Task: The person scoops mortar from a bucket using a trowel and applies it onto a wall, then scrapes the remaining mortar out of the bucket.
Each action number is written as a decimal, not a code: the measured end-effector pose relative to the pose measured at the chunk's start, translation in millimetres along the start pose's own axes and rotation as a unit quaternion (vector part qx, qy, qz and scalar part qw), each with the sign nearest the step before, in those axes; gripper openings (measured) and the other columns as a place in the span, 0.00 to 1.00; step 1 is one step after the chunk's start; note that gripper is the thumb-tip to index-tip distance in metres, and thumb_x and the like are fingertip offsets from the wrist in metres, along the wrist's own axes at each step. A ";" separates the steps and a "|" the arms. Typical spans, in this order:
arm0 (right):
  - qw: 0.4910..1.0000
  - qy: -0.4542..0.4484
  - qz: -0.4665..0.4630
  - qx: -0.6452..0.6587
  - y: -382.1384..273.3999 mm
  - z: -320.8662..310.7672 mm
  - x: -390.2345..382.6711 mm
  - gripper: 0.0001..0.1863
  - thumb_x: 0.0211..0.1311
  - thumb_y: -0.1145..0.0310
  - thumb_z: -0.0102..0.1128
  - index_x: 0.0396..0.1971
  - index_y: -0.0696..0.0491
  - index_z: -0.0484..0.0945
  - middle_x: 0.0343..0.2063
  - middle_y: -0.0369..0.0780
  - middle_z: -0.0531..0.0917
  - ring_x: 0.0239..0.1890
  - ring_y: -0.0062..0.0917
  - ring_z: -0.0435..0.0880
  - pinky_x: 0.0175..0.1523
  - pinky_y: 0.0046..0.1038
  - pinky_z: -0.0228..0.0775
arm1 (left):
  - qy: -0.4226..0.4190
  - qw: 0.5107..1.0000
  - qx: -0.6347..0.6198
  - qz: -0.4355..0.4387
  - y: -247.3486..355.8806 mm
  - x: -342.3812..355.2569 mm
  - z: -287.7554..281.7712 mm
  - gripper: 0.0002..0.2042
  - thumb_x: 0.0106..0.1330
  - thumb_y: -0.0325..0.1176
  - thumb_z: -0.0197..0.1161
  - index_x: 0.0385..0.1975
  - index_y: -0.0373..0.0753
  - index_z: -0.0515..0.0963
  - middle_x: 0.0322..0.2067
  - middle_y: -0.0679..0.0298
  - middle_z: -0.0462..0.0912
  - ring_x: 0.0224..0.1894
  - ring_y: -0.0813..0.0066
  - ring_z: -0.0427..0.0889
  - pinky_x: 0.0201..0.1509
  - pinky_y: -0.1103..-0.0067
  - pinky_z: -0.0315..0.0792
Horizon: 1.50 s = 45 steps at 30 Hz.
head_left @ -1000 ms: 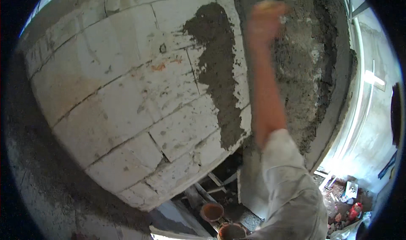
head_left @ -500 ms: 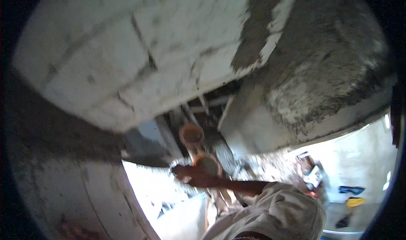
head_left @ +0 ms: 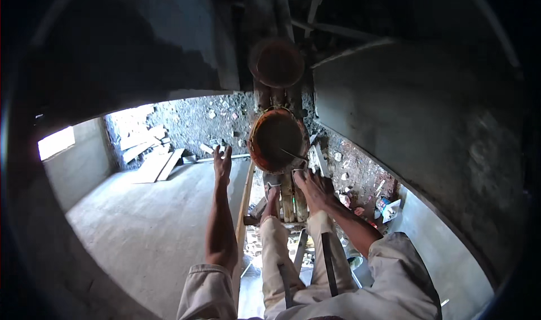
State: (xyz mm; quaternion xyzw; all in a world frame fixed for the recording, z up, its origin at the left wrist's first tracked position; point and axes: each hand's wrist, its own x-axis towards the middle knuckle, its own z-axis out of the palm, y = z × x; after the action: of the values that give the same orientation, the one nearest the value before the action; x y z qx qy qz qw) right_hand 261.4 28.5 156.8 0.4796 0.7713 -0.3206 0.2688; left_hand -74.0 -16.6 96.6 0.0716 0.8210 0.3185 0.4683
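View from a person's head, looking steeply down from a raised wooden scaffold into an unfinished room. The left hand (head_left: pixel 222 165) is stretched out in the air with the fingers straight and loosely spread, holding nothing, above a bare grey concrete floor (head_left: pixel 152 224) far below. The right hand (head_left: pixel 313 186) is closed around the handle of a trowel (head_left: pixel 293 155), whose thin blade reaches into a round orange pan (head_left: pixel 278 140) just in front of the hand. The pan rests on rough wooden poles (head_left: pixel 290 199) of the scaffold, and its inside looks dark. A second orange pan (head_left: pixel 276 62) sits farther along the same poles, in shadow. At the far edge of the floor lie pale planks (head_left: pixel 149 154) beside a strip of rubble and loose stones (head_left: pixel 214 117). Grey plastered walls (head_left: pixel 428 128) curve around both sides, and a bright opening (head_left: pixel 56 142) shows in the left wall.
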 end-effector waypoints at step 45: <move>0.855 -0.075 -0.069 0.509 83.3 93.2 58.4 0.25 0.63 0.57 0.57 0.54 0.58 0.68 0.32 0.39 0.80 0.38 0.18 0.77 0.45 0.24 0.70 | -0.181 0.972 -0.084 -0.127 -73.4 49.3 87.5 0.31 0.59 0.70 0.44 0.46 0.49 0.69 0.38 0.69 0.70 0.41 0.77 0.69 0.49 0.72 0.62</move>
State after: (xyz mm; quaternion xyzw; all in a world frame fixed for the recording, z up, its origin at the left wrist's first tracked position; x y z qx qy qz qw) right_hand 324.3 19.3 34.3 0.4692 0.5093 -0.7211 0.0211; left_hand -16.6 -14.0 -13.7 -0.0166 0.6954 0.3062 0.6499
